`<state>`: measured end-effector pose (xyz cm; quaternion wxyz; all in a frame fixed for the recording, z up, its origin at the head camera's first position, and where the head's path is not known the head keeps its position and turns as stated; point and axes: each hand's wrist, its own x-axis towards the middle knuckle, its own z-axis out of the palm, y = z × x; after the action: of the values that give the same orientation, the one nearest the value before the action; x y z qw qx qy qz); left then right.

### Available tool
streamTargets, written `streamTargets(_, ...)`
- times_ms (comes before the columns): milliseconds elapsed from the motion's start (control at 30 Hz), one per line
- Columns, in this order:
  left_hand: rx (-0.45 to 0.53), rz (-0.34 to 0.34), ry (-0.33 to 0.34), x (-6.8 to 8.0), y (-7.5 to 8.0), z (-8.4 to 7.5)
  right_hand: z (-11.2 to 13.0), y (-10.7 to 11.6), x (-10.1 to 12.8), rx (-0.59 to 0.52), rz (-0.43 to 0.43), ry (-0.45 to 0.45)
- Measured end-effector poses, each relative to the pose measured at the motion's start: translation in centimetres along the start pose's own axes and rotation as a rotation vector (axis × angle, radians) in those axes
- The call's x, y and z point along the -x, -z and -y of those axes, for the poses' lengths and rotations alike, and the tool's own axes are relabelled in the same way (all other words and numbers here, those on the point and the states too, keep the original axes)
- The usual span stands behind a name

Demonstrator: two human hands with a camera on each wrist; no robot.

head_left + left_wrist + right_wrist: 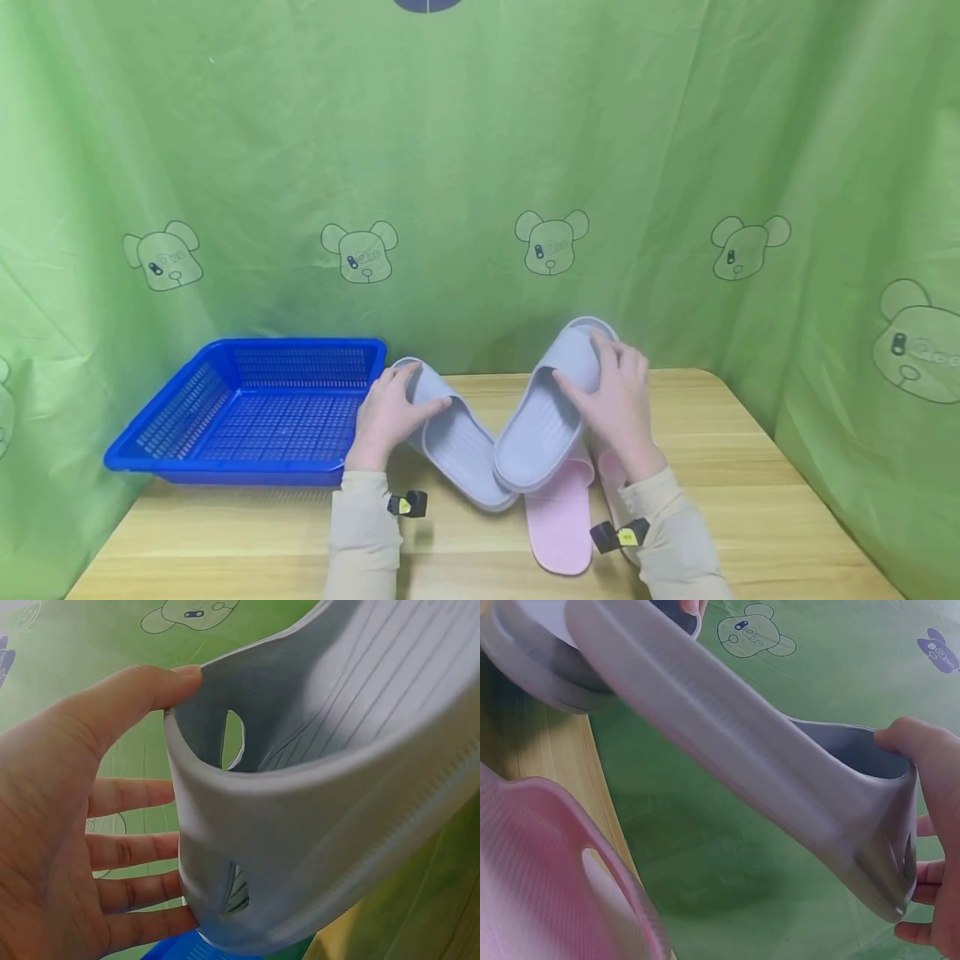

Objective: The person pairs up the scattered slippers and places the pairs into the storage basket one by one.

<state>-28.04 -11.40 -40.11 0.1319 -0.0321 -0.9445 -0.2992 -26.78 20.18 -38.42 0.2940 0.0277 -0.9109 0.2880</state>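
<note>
Presently, two grey slippers are held above the wooden table [750, 467], heels meeting near its middle. Left hand [390, 412] grips the strap of the left grey slipper [450, 437], thumb over the band, fingers behind it. Right hand [618, 396] grips the strap of the right grey slipper [543, 417], raised and tilted. Beneath them lie pink slippers [558, 521] on the table. Blue basket [247, 408] stands just left of the left hand.
</note>
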Motion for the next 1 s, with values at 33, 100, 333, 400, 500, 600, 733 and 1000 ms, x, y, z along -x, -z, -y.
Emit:
streamTargets(33, -0.002, -0.004, 0.002, 0.0, -0.1, -0.1, 0.1, 0.1, 0.0, -0.002, -0.012, -0.004)
streamTargets(100, -0.004, -0.010, 0.004, 0.0, -0.2, -0.2, 0.1, 0.2, 0.0, -0.007, -0.035, -0.016)
streamTargets(333, -0.029, -0.009, 0.018, 0.0, -0.8, -0.7, 0.2, 0.2, -0.1, -0.015, -0.119, -0.048)
streamTargets(400, -0.034, -0.012, 0.022, 0.0, -1.0, -0.7, 0.2, 0.2, 0.0, -0.020, -0.141, -0.050)
streamTargets(500, -0.041, -0.017, 0.034, 0.0, -1.2, -0.8, 0.4, 0.2, 0.1, -0.030, -0.165, -0.060)
streamTargets(600, -0.039, -0.019, 0.050, 0.1, -1.4, -1.0, 0.7, 0.1, 0.2, -0.040, -0.184, -0.080)
streamTargets(733, -0.026, -0.014, 0.079, 0.2, -1.6, -1.2, 0.9, 0.1, 0.2, -0.044, -0.217, -0.096)
streamTargets(1000, -0.014, -0.026, 0.132, 0.1, -1.9, -1.6, 1.2, 0.1, 0.2, -0.045, -0.277, -0.124)
